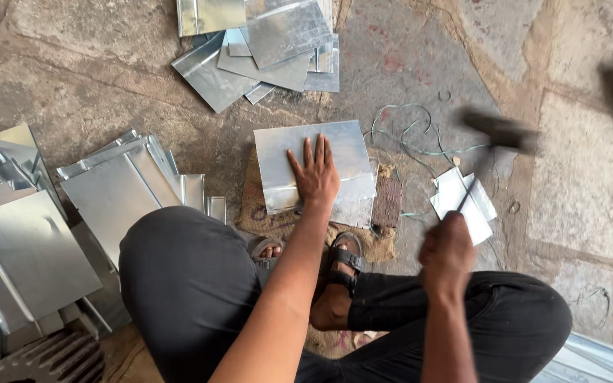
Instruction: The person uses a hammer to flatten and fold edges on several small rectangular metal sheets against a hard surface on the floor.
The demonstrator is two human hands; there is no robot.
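Note:
My left hand [314, 174] lies flat, fingers spread, on a grey metal sheet [278, 145] that rests on a piece of brown sacking [250, 206] on the stone floor. My right hand [447, 252] is closed around the handle of a hammer [499, 132], whose dark head is blurred and raised to the right of the sheet. I am squatting, with dark trousers and sandalled feet just below the sheet.
A pile of cut metal sheets [264, 50] lies at the top. Folded metal pieces [118, 191] are stacked at the left. Small white-grey offcuts [462, 202] and a tangle of thin wire [409, 135] lie to the right of the sheet.

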